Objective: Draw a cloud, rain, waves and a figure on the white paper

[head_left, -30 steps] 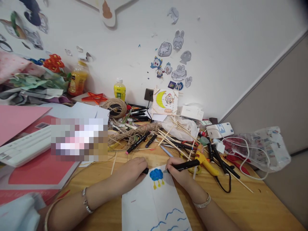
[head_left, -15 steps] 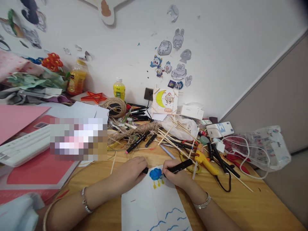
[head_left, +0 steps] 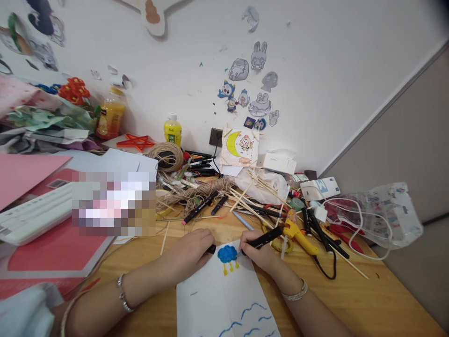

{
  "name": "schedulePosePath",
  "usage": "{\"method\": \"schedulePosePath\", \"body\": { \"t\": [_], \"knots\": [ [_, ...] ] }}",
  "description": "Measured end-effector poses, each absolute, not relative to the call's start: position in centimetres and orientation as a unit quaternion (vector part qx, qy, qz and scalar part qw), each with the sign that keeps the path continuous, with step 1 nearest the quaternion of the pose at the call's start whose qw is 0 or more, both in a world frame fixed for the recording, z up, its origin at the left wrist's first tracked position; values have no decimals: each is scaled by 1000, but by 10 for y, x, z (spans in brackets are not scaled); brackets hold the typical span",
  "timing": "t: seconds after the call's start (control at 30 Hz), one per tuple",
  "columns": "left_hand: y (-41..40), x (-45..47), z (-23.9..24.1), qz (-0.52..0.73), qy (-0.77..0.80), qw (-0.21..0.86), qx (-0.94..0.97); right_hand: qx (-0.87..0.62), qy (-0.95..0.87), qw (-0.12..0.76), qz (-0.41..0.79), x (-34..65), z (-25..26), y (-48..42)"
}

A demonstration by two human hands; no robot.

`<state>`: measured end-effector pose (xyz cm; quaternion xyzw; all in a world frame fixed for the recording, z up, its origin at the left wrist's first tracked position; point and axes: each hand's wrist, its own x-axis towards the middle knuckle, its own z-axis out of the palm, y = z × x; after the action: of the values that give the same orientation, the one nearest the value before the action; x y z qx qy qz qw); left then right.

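A sheet of white paper (head_left: pixel 206 299) lies on the wooden table in front of me. Near its top is a blue cloud drawing (head_left: pixel 227 253) with yellow marks hanging below it, and blue wavy lines run across its lower right. My right hand (head_left: pixel 255 250) grips a black marker (head_left: pixel 264 238), its tip side at the cloud's right edge. My left hand (head_left: pixel 196 250) rests at the paper's upper left edge, its fingers closed around a small black marker cap (head_left: pixel 211 249).
Behind the paper lie a pink-tipped marker (head_left: pixel 199 208), wooden sticks (head_left: pixel 242 199) and twine (head_left: pixel 168 157). A yellow glue gun (head_left: pixel 296 231) sits right of my right hand, near a white cable (head_left: pixel 361 220). Pink and red sheets (head_left: pixel 42 252) cover the left side.
My right hand and the marker have shifted very slightly to the right, uncovering a little more of the cloud's right edge. My left hand stays where it was.
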<state>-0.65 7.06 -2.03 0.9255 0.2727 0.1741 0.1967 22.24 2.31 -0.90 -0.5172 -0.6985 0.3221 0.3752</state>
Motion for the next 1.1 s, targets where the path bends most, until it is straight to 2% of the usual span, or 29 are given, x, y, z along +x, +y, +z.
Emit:
{"method": "schedulePosePath", "body": {
  "t": [0.87, 0.97, 1.1],
  "knots": [
    [70, -6, -15, 187, 282, 229, 913, -525, -687, 395, 310, 222, -14, 26],
    [69, -10, -8, 161, 304, 265, 901, -533, -662, 420, 320, 222, -15, 26],
    [66, -16, 4, 117, 332, 292, 889, -553, -581, 500, 328, 223, -12, 29]
  ]
}}
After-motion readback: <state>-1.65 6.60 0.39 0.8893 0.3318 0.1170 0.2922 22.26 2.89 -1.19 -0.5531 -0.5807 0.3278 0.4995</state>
